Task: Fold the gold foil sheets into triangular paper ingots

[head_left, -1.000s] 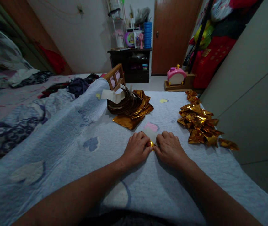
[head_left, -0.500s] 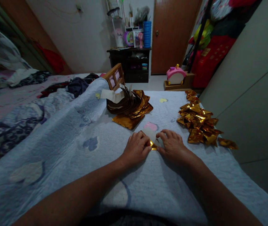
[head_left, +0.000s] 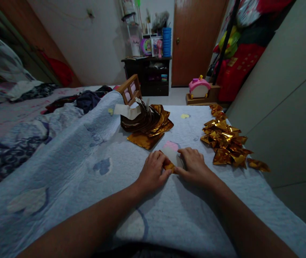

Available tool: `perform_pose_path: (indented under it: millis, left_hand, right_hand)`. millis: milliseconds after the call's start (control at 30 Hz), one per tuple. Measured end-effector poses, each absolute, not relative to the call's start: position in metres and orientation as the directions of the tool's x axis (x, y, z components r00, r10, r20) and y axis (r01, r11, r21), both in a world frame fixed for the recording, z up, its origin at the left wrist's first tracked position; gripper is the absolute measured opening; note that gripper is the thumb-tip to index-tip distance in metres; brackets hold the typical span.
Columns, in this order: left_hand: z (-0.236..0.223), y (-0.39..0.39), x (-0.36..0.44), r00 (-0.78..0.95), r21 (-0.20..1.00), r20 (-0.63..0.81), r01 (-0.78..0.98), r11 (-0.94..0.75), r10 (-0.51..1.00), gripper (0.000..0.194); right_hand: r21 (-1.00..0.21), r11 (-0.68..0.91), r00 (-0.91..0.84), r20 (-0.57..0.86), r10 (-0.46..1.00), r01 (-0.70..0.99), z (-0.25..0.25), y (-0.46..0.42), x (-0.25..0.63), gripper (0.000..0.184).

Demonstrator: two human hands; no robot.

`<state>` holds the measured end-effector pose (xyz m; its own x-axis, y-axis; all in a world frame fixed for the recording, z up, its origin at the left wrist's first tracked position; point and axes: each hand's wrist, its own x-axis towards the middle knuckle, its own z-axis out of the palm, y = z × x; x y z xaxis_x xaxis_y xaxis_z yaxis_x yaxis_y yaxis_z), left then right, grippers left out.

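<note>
A sheet of gold foil paper (head_left: 170, 167) lies on the quilt in front of me, its pale backing facing up and its near edge folded over in a gold strip. My left hand (head_left: 153, 169) is closed on the left part of that sheet, fingers curled over it. My right hand (head_left: 195, 166) grips the right part, thumb on the gold fold and fingers bent over the far side. Both hands hide portions of the paper. Beyond them stands a fanned stack of foil sheets (head_left: 159, 125). Folded gold foil pieces (head_left: 224, 141) are heaped to the right.
The pale blue quilt (head_left: 94, 208) spreads under everything and rises in a ridge at left. A wooden rail (head_left: 129, 89) stands behind the stack. A white panel (head_left: 290, 118) borders the right side. Past the far edge are a pink toy (head_left: 199, 88) and a dark cabinet (head_left: 144, 77).
My right hand's fingers have loosened and shifted slightly along the fold, the thumb reaching further in. The left hand has opened its thumb a little from the fingers, showing more of the gold strip.
</note>
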<state>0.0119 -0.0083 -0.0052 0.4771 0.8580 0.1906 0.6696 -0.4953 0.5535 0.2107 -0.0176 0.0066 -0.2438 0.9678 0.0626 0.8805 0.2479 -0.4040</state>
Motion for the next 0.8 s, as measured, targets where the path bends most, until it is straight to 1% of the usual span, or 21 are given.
perform_pose_path:
  millis: [100,167,233,300,333,367,500,567,700,800]
  left_hand:
    - [-0.007,-0.010,0.011,0.426,0.573,0.256,0.657,-0.491,0.868,0.037]
    - [-0.009,-0.011,0.011,0.400,0.580,0.282,0.653,-0.487,0.872,0.050]
    - [-0.010,-0.011,0.011,0.383,0.587,0.283,0.656,-0.475,0.879,0.059]
    - [-0.012,-0.011,0.010,0.365,0.596,0.283,0.658,-0.460,0.887,0.069]
    - [-0.013,-0.011,0.010,0.357,0.601,0.288,0.656,-0.457,0.889,0.074]
    - [-0.014,-0.010,0.009,0.353,0.607,0.296,0.648,-0.461,0.887,0.080]
    - [-0.017,-0.008,0.007,0.371,0.640,0.342,0.580,-0.503,0.863,0.096]
    - [-0.018,-0.008,0.007,0.367,0.671,0.346,0.546,-0.501,0.863,0.101]
    - [-0.016,-0.010,0.008,0.334,0.807,0.299,0.412,-0.424,0.894,0.105]
    - [-0.013,-0.011,0.009,0.298,0.926,0.211,0.243,-0.288,0.931,0.108]
  right_hand:
    - [-0.379,0.245,-0.233,0.078,0.969,0.893,0.001,-0.018,0.204,0.048]
    - [-0.385,0.231,-0.218,0.075,0.973,0.894,-0.002,-0.017,0.202,0.052]
    - [-0.428,0.203,-0.195,0.064,0.979,0.881,-0.003,-0.015,0.202,0.060]
    - [-0.496,0.168,-0.169,0.042,0.985,0.852,-0.001,-0.014,0.201,0.065]
    - [-0.532,0.154,-0.164,0.029,0.986,0.833,0.002,-0.014,0.201,0.064]
    - [-0.563,0.148,-0.171,0.013,0.985,0.813,0.004,-0.014,0.201,0.057]
    - [-0.657,0.165,-0.253,-0.040,0.967,0.736,0.014,-0.015,0.201,0.014]
    - [-0.706,0.154,-0.264,-0.048,0.963,0.691,0.016,-0.015,0.203,0.005]
    - [-0.824,0.079,-0.222,-0.058,0.973,0.561,0.018,-0.014,0.206,0.010]
    - [-0.921,0.003,-0.184,-0.074,0.980,0.389,0.016,-0.013,0.204,0.021]
